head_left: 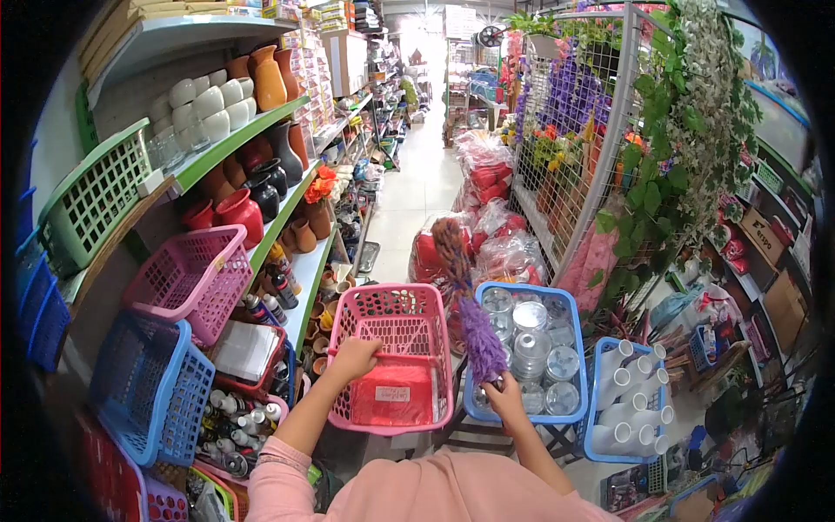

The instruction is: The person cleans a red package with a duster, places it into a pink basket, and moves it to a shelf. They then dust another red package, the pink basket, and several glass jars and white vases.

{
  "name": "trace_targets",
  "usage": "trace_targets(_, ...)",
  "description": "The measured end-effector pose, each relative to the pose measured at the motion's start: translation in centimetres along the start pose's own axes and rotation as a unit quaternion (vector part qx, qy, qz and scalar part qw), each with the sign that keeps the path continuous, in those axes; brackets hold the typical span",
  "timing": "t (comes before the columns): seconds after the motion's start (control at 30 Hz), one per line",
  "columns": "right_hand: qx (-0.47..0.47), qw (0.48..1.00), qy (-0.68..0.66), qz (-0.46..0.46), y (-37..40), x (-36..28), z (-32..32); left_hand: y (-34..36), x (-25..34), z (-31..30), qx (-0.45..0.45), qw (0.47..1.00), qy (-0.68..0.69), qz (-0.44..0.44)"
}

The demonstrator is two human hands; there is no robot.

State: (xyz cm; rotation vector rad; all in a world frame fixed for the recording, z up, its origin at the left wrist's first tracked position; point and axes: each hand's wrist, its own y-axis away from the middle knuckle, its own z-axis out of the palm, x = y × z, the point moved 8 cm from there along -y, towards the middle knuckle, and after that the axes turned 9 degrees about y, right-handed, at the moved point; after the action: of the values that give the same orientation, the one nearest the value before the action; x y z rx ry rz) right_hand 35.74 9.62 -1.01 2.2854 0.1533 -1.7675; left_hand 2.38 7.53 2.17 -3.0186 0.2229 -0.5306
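Observation:
A feather duster (pixel 484 339), purple and fluffy low down and brown towards its tip, stands nearly upright in my right hand (pixel 505 397). My right fingers are closed around its lower end, in front of a blue basket (pixel 565 296) of clear glass jars (pixel 531 348). My left hand (pixel 355 358) reaches over the left side of a pink basket (pixel 439 326). Its fingers are curled on a pink bar across the basket, seemingly the handle. Inside that basket lies a flat red packet (pixel 409 413) with a small white label.
Another blue basket (pixel 595 391) with white vases (pixel 624 409) stands to the right. Shelves on the left hold pots, bowls and a pink basket (pixel 187 278). Red bundles in plastic (pixel 487 226) and a wire rack (pixel 565 130) with artificial flowers border the tiled aisle (pixel 404 204).

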Motion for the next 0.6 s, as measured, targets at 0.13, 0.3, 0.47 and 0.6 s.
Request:
trace_targets(0.13, 0.055, 0.996, 0.010, -0.076, 0.1, 0.8, 0.3, 3.3, 3.7, -9.2, 0.125, 0.982, 0.132, -0.044)
trace_targets(0.3, 0.059, 0.995, -0.029, -0.078, 2.9, -2.6, 3.4, 7.8, 3.4, -11.2, 0.161, 0.907, 0.379, -0.093)
trace_targets(0.47, -0.080, 0.986, -0.130, 0.072, 7.1, -4.8, 7.6, 11.2, 4.1, -7.7, 0.227, 0.641, 0.731, -0.057)
trace_targets(0.6, -0.062, 0.994, -0.076, -0.047, 8.6, -5.4, 8.3, 13.8, 5.6, -5.5, 0.205, 0.543, 0.812, -0.067)
